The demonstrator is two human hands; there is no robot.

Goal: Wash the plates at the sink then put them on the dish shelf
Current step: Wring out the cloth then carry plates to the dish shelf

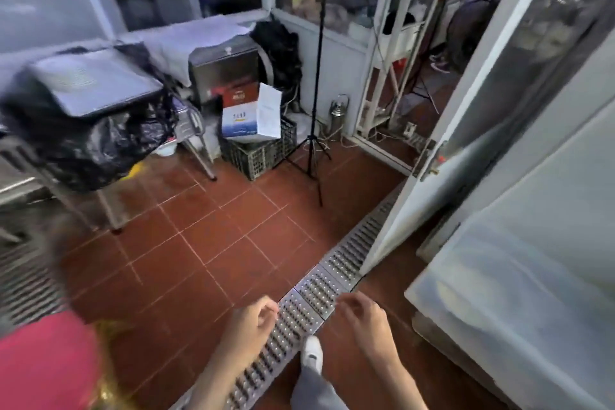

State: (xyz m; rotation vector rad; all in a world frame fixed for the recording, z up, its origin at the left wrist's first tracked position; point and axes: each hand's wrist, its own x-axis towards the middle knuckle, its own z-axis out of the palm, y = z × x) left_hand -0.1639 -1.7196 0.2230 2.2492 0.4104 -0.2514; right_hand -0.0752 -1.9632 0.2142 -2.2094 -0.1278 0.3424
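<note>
Both hands are empty, fingers loosely curled: the left hand (253,319) and right hand (362,323) hang above the metal drain grate (319,289) in the red tile floor (199,243). No plates or sink show. Farther off, a blurred box (251,115) sits in a black crate (263,151); its print is unreadable.
</note>
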